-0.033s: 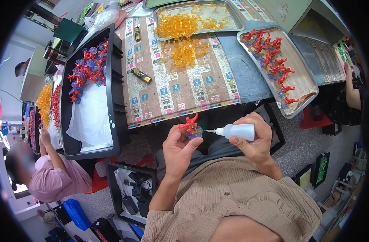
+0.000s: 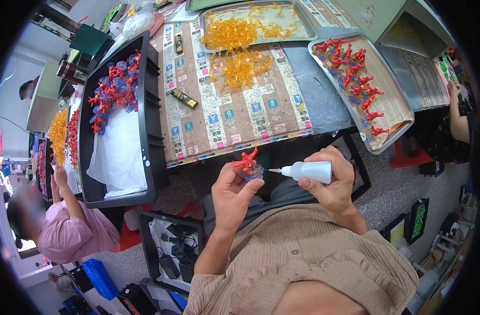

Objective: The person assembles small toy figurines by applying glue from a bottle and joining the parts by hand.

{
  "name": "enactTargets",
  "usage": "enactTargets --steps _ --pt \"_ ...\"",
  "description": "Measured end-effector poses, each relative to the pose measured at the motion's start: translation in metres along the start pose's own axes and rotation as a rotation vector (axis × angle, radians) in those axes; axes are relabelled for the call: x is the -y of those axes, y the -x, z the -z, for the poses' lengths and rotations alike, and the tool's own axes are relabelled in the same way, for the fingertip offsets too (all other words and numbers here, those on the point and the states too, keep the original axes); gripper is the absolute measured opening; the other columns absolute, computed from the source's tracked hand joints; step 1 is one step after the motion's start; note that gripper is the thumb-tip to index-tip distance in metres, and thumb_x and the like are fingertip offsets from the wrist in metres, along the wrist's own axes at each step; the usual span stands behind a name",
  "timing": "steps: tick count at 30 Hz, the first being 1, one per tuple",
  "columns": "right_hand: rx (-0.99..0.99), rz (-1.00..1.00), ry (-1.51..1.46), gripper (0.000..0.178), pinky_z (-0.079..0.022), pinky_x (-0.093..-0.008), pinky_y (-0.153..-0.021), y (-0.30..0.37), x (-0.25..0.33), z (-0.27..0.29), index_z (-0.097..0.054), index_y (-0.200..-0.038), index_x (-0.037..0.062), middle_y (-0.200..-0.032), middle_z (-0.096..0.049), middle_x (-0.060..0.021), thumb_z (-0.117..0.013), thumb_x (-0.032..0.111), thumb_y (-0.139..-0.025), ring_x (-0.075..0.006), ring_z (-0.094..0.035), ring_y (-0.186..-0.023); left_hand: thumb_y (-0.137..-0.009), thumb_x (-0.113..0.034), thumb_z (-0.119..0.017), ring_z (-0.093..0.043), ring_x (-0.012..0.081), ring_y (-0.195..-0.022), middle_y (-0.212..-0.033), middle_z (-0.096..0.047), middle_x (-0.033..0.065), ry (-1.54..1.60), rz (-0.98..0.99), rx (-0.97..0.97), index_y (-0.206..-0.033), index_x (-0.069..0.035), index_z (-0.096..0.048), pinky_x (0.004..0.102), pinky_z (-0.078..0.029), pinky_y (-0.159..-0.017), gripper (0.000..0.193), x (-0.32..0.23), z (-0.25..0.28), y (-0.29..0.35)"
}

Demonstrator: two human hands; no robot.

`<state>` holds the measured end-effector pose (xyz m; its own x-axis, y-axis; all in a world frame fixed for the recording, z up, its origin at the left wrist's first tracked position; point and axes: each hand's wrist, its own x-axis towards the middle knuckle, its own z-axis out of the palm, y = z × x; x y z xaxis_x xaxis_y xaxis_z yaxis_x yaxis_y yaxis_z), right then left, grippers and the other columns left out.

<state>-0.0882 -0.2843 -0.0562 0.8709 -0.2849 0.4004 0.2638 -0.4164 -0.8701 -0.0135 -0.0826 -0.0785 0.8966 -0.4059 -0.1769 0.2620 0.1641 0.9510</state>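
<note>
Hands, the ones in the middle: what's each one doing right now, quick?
Left hand: closed, holding a red-and-blue piece.
Right hand: closed around a pale bottle, its thin tip pointing toward the piece.

From here I see a glossy, plastic-looking red piece in the left fingers, a smooth plastic bottle in the right fingers; beyond both, a matt, papered worktop and shiny metal tray.

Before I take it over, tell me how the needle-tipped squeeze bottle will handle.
The squeeze bottle probably yields when pressed, its wall looking like plastic. Laid flat, its round body may roll. Its thin tip might bend.
</note>
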Motion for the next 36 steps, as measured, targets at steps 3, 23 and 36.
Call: enactTargets --steps 3,23,36 --pt "-0.016 -0.005 -0.009 0.037 -0.045 -0.0299 -0.062 0.000 0.000 0.000 -0.064 -0.096 0.0011 -0.085 -0.065 -0.0094 -0.084 0.019 -0.070 -0.0192 -0.057 -0.071 -0.079 0.002 -0.073 -0.060 0.0130 -0.094 -0.108 -0.056 0.0057 -0.009 -0.021 0.007 -0.114 0.005 -0.059 0.0261 -0.049 -0.085 0.038 0.006 0.003 0.000" --pt "-0.029 0.025 -0.038 0.038 -0.044 -0.0292 -0.064 0.003 0.004 -0.003 -0.064 -0.097 0.0016 -0.085 -0.065 -0.0090 -0.085 0.018 -0.069 -0.0185 -0.057 -0.073 -0.084 -0.018 -0.072 -0.065 0.0129 -0.072 -0.090 -0.066 0.0084 0.192 0.234 0.055 -0.110 0.005 -0.059 0.0259 -0.057 -0.065 0.038 0.003 0.000 0.002" --pt "-0.012 0.020 -0.028 0.040 -0.044 -0.0292 -0.062 0.003 0.002 -0.005 -0.064 -0.098 0.0017 -0.086 -0.065 -0.0089 -0.085 0.015 -0.067 -0.0186 -0.056 -0.071 -0.080 -0.004 -0.074 -0.061 0.0086 -0.074 -0.091 -0.057 0.0026 0.054 0.164 0.051 -0.097 0.003 -0.064 0.0240 -0.056 -0.064 0.021 0.001 -0.004 0.002"
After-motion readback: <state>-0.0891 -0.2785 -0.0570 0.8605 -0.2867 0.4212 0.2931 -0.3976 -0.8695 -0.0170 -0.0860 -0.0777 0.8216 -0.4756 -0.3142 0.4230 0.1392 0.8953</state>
